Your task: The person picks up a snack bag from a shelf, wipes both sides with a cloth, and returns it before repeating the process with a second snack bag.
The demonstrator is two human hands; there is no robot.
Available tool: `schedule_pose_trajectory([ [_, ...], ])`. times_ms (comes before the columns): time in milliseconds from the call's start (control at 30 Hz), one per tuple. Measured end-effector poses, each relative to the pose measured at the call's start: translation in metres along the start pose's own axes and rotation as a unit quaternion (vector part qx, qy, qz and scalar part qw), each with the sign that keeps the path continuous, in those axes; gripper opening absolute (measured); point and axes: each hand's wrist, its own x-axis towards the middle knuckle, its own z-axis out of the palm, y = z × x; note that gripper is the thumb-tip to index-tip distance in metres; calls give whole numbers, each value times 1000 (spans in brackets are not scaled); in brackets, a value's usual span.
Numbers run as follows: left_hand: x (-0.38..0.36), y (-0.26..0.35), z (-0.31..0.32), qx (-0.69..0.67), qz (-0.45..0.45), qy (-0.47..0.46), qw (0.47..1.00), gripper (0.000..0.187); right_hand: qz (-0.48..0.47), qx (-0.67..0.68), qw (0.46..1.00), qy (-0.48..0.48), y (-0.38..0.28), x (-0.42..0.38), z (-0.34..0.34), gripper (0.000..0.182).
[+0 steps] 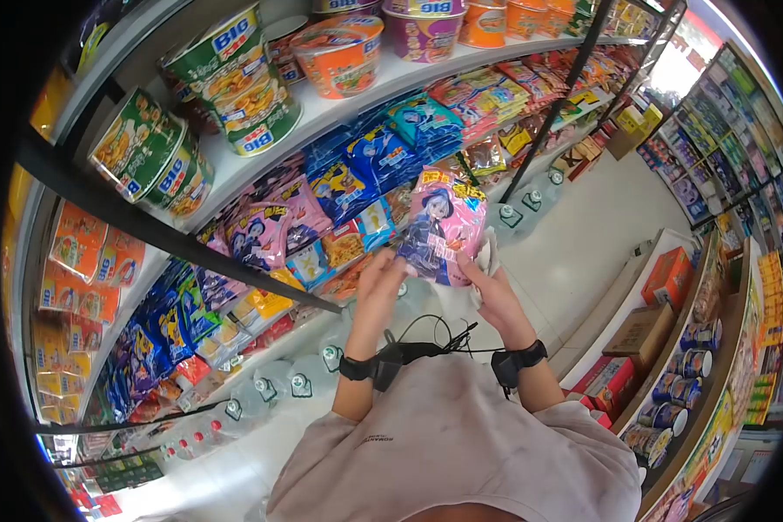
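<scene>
A pink snack bag (445,228) with a cartoon figure in dark clothes is held up between my two hands, its printed front facing me. My left hand (381,280) grips its lower left corner. On the lower right edge, the thumb of my right hand (498,294) presses on the front, with the fingers behind. A whitish crinkled wrapping (490,252) shows behind the bag by my right hand. Similar pink bags (259,235) lie on the shelf to the left, beside blue snack bags (381,158).
Instant noodle cups (337,56) line the upper shelf, with green noodle tubs (239,83) at its left. Large plastic bottles (300,383) stand along the floor under the shelves. Cartons (639,335) and cans (694,364) fill the right shelf. A black post (183,230) crosses the left side.
</scene>
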Motion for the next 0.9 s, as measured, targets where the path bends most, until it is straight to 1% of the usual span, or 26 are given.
schedule_pose_trajectory([
  [33,1,-2,-3,-32,4,-18,999,29,-9,-16,1000,-7,-3,-3,-4,50],
  [67,-3,11,9,-79,29,-49,995,37,-24,-92,995,1,-6,-7,-10,42],
  [167,-12,27,28,-81,4,-78,994,43,28,-185,981,-43,-23,-26,-16,35],
  [200,-13,33,42,-64,-6,-38,997,41,31,-202,978,-50,-23,-31,-14,34],
  [267,-16,33,55,-41,-65,19,997,41,32,-237,969,-65,-20,-38,-9,32],
  [300,-15,34,57,-28,-93,44,994,41,25,-229,971,-62,-18,-41,-9,34],
  [333,-9,18,44,-36,-98,55,993,40,16,-220,974,-57,-16,-44,-11,36],
  [367,-9,17,48,-61,-101,56,991,39,4,-213,976,-49,-16,-47,-14,37],
  [433,-10,15,59,-109,-114,54,986,38,-36,-250,966,-44,-29,-58,-24,31],
  [467,-11,17,68,-116,-110,70,985,40,-56,-267,961,-38,-34,-65,-31,28],
  [533,-12,17,76,-86,-105,58,989,42,-85,-248,960,102,-29,-66,-58,24],
  [567,-12,17,79,-72,-103,50,991,44,-99,-236,951,174,-27,-66,-73,22],
  [600,-10,13,78,-28,-123,29,992,47,-88,-194,957,195,-34,-66,-83,29],
  [700,-14,8,105,63,-125,-105,985,48,-103,-141,946,275,-40,-70,-79,23],
  [733,-12,-6,103,64,-170,-148,972,47,-124,-158,947,251,-41,-74,-71,23],
  [800,-17,-7,117,67,-181,-168,967,43,-162,-192,948,197,-45,-82,-54,24],
  [833,-19,-7,122,70,-183,-177,964,41,-173,-173,948,205,-44,-85,-55,22],
  [867,-21,-13,122,92,-150,-184,967,36,-186,-155,947,210,-43,-88,-56,21],
  [900,-21,-17,122,112,-154,-177,965,36,-201,-141,945,214,-44,-89,-58,20],
])
